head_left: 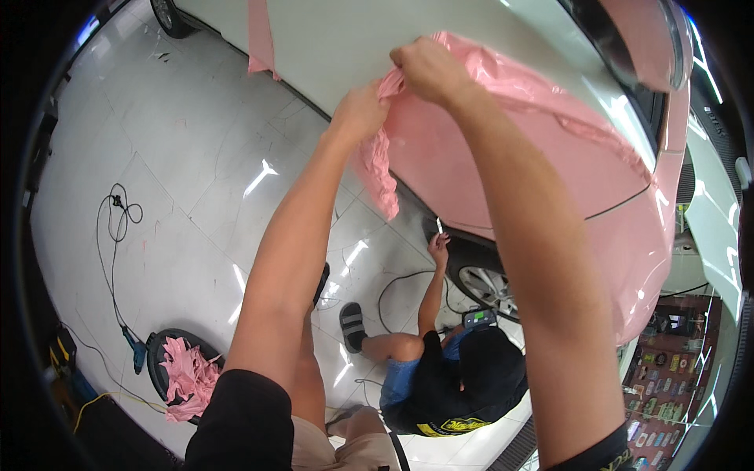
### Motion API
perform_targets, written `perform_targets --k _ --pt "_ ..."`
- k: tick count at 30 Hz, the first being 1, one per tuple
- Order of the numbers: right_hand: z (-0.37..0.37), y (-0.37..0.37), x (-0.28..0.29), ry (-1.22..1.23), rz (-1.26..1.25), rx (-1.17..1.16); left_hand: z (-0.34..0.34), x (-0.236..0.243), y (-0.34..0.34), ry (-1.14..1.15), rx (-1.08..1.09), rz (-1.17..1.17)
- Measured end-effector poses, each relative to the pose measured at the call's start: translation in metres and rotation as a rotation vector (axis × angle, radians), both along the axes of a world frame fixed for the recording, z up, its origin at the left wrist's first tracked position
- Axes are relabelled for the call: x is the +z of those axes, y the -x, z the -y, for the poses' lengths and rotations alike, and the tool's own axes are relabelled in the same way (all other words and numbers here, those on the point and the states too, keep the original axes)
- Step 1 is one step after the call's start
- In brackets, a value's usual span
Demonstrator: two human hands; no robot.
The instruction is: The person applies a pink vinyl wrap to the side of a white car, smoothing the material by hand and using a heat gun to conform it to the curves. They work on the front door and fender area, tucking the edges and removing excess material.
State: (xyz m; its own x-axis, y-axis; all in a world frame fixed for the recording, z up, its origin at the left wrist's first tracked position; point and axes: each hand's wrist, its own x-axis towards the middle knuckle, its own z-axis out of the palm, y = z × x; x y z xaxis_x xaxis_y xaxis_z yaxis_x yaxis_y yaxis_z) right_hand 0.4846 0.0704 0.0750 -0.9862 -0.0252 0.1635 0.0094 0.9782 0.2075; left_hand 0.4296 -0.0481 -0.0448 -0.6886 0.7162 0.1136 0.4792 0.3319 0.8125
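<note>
Glossy pink vinyl film [542, 86] is peeled back in loose folds across the side of a car, with the white panel [330, 43] bare beyond it. My left hand [362, 112] is closed around the bunched film, and a crumpled tail of it [381, 180] hangs below. Just above and to the right, my right hand [428, 69] grips the same film near its upper folded edge. Below my hands the car door [440, 161] is still covered in smooth pink. A narrow pink strip [260, 35] hangs from the panel farther left.
Under my right arm a co-worker [463, 377] in black crouches by the front wheel [483, 286], holding a small white tool [439, 226] at the arch. A black bin [161, 369] of pink scraps stands lower left, beside a teal corded tool [135, 349]. Cables [112, 251] lie on the tiles.
</note>
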Motion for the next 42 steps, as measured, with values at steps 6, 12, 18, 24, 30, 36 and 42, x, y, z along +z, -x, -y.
perform_targets --k 6,12,18,24,30,36,42 --pt "0.036 -0.026 0.004 -0.101 0.231 -0.156 0.021 -0.017 -0.028 0.01 0.022 -0.102" --pt "0.042 -0.076 -0.023 -0.142 0.095 -0.186 0.02 -0.03 -0.076 0.002 0.048 -0.098" --pt "0.049 -0.109 -0.035 -0.128 0.004 -0.09 0.02 -0.05 -0.102 -0.108 0.136 -0.106" --pt "0.029 -0.118 0.0 -0.127 0.239 0.185 0.022 -0.052 -0.101 -0.146 0.118 0.031" --pt "-0.014 -0.08 0.084 -0.489 0.328 0.257 0.039 -0.033 -0.026 -0.074 0.144 -0.21" --pt "-0.026 -0.018 0.043 -0.58 0.28 0.237 0.013 -0.02 0.032 -0.014 0.27 -0.382" --pt "-0.046 -0.027 0.025 -0.43 0.234 0.366 0.009 -0.053 -0.032 -0.215 0.235 -0.226"
